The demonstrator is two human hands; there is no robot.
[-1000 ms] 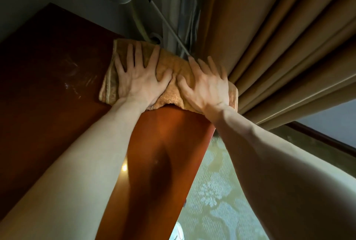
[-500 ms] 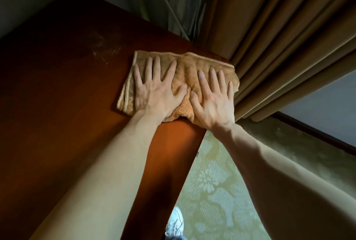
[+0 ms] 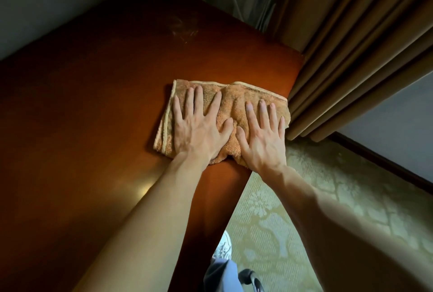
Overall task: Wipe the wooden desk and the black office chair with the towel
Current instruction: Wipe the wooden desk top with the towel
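Now towel (image 3: 234,100) nearer on desk (image 3: 93,109).

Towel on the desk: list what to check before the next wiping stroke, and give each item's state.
1. Left hand pressed flat on the towel: ok.
2. Right hand pressed flat on the towel: ok.
3. Towel lying smooth: not ok, it bunches between the hands.
4. Towel fully on the desk: cannot tell, its right edge reaches the desk's side.
5. Towel clear of the curtain: cannot tell, they look very close.
6. Pale smudges on the far desk wiped: not ok.
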